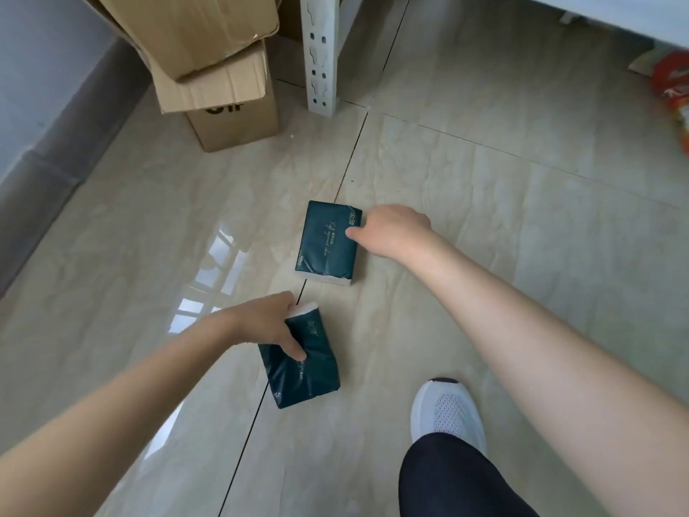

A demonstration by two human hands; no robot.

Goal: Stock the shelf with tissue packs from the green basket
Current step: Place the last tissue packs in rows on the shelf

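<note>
Glossy beige floor tiles (484, 203) are reflecting window light, with cardboard boxes (220, 69) sitting by the grey wall and a white slotted shelf post (320, 54) standing just beside them. A white shoe (447, 412) is planted on the tiles. The left hand (266, 322) is gripping the nearer tissue pack (309, 378) by its end, thumb pressing on top. The right hand (395, 227) is pinching the edge of the farther tissue pack (326, 242). Both dark green packs are low over the floor, apart from each other; whether they are touching it is unclear.

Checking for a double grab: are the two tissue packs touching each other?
Apart. Head view shows floor between the far pack and the near pack.
</note>
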